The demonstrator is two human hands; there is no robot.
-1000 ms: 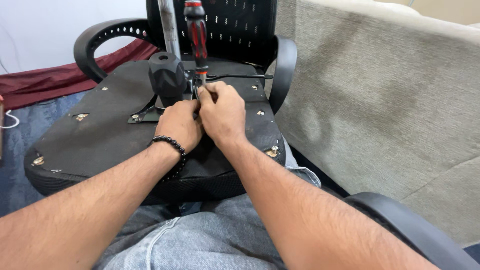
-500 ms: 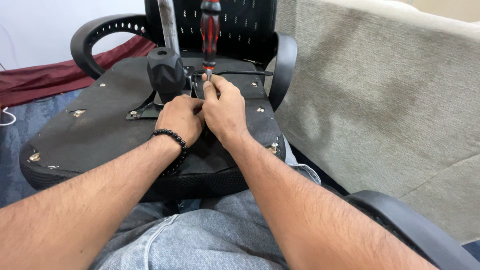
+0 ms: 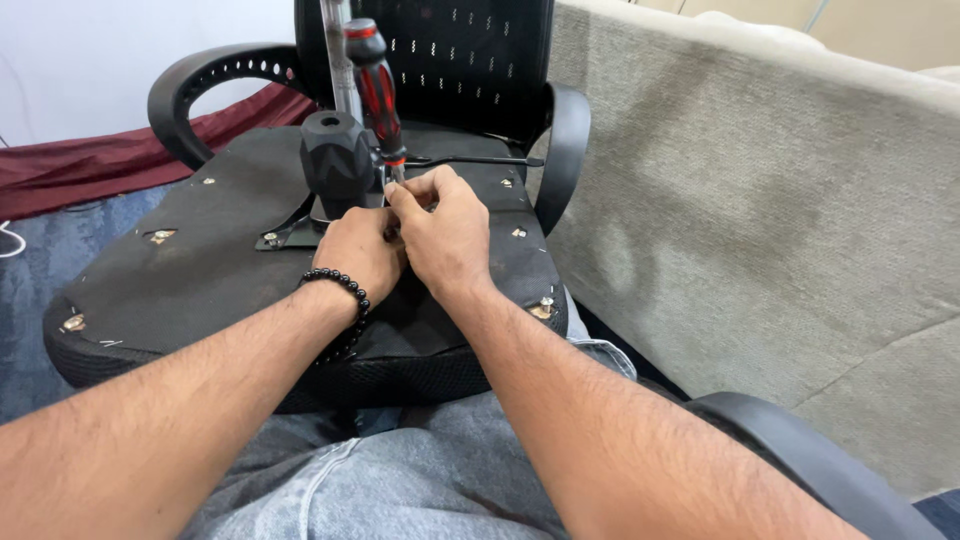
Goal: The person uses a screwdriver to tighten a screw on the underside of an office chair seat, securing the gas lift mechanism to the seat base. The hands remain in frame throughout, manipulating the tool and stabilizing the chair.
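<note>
Two hands work at the underside of an upturned office chair seat (image 3: 200, 280) resting on the person's lap.

The right hand (image 3: 445, 235) pinches the shank of an upright red-and-black screwdriver (image 3: 378, 95); the left hand (image 3: 360, 250), curled, presses beside it, with a black knob (image 3: 337, 160) just behind and a beige sofa (image 3: 760, 230) alongside.

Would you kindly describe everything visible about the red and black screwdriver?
The screwdriver has a thick handle in glossy red with black grip panels, plastic or rubber by its look, and a red band near the rounded black top. It stands almost upright, leaning slightly to the left, handle up, beside the black ribbed cylinder on the underside of the upturned chair seat. Its shaft and tip are hidden behind the fingers. The right hand pinches it just below the handle; the left hand presses in close beside.
</note>
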